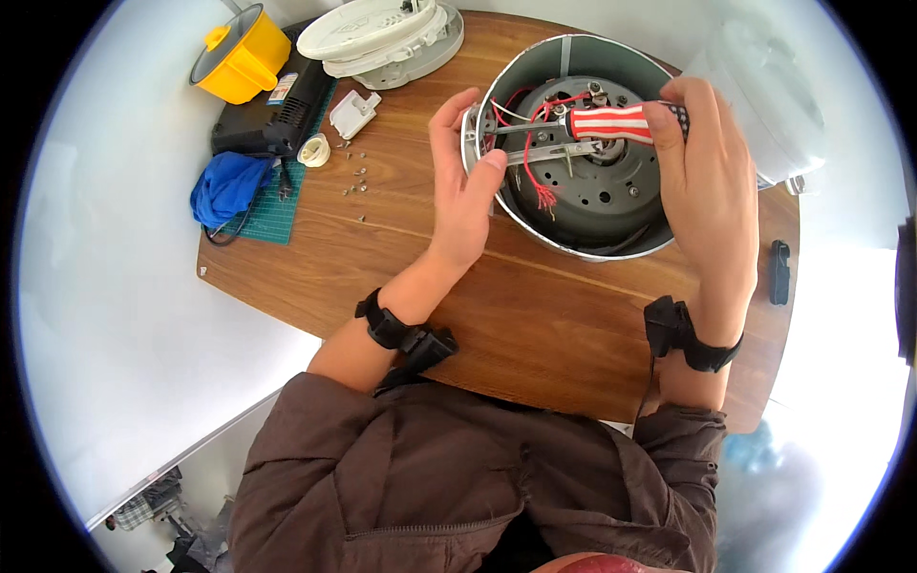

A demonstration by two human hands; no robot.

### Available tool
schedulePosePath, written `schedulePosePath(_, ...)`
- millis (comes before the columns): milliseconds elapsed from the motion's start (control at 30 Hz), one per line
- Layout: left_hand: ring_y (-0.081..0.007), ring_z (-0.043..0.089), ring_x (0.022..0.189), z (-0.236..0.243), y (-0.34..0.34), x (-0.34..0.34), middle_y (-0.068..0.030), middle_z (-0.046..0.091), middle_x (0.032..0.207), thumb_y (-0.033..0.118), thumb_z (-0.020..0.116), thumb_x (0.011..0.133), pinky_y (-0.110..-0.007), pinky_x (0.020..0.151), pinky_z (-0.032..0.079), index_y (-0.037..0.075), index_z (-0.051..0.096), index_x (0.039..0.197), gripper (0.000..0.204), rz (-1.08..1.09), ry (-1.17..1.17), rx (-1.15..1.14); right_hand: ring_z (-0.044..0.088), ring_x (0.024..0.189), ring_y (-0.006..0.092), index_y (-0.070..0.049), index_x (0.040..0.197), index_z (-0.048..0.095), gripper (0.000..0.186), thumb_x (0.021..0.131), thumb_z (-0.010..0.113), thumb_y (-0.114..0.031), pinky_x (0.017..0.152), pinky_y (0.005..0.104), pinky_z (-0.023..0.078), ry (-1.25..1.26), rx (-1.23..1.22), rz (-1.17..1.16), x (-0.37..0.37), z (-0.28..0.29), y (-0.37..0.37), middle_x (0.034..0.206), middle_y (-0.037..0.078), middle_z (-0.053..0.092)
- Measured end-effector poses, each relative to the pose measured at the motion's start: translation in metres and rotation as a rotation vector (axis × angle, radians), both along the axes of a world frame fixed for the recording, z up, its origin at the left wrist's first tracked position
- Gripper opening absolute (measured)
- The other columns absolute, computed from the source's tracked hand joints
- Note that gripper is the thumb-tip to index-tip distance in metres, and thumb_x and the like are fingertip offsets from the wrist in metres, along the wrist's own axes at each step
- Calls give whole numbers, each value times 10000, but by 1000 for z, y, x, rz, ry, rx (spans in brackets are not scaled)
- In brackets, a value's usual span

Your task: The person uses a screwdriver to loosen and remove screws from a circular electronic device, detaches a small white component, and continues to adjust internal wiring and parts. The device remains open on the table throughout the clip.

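Observation:
A round grey metal appliance housing (623, 246) stands at the back right of the table, with its inside facing up. My left hand (465, 186) grips its left rim, the fingers outside and the thumb inside. Near that thumb lies a narrow metal strip (549, 153). My right hand (705, 162) is closed round the handle of a screwdriver (611, 122) with red and white stripes. The shaft lies level across the housing, its tip at the inner left wall by my left thumb. Red wires (542, 191) with frayed ends hang over the inner plate (611, 177).
Several loose screws (361, 173), a white plastic part (353, 115) and a cream ring (313, 150) lie to the left. Beyond them are a black case (277, 115), yellow container (250, 72), blue cloth (227, 189) and white lid (373, 38). A small dark object (779, 272) lies right.

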State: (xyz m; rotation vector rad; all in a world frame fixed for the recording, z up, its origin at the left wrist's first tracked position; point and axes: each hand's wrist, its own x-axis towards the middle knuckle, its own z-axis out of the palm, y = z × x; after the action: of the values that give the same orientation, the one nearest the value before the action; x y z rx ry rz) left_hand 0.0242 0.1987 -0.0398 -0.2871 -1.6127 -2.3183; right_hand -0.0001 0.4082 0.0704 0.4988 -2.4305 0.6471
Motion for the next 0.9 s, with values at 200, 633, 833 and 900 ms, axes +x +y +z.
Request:
schedulePosePath(200,-248,515,1357,2,-20,-23,-178,523,1469,229,531,939,-382,1158,393,-39,338,1544,690,-128,93,-118,704,762,342,-36,1058,612,244,987,714,-247,699,391,542,-302,-54,187,4,11,21,879,156,709)
schedulePosePath(633,-168,597,1211,1,-20,-35,-112,651,1324,247,468,1055,-324,1061,459,-54,524,1437,489,-226,-17,-71,706,729,233,-41,1064,670,257,888,807,-166,674,308,552,-185,64,261,21,21,19,875,103,731)
schedulePosePath(833,-227,569,1309,2,-27,-39,-155,576,1431,400,454,1040,-377,1116,451,-29,419,1502,631,-320,-136,-85,685,732,221,-24,1095,679,250,897,789,-130,688,302,531,-188,212,316,17,27,17,874,117,719)
schedulePosePath(900,-232,571,1312,1,-27,-40,-155,575,1433,404,457,1040,-380,1123,449,-23,415,1505,633,-332,-134,-67,682,729,244,-21,1093,679,283,872,812,-138,674,312,532,-178,250,336,17,26,19,872,121,709)
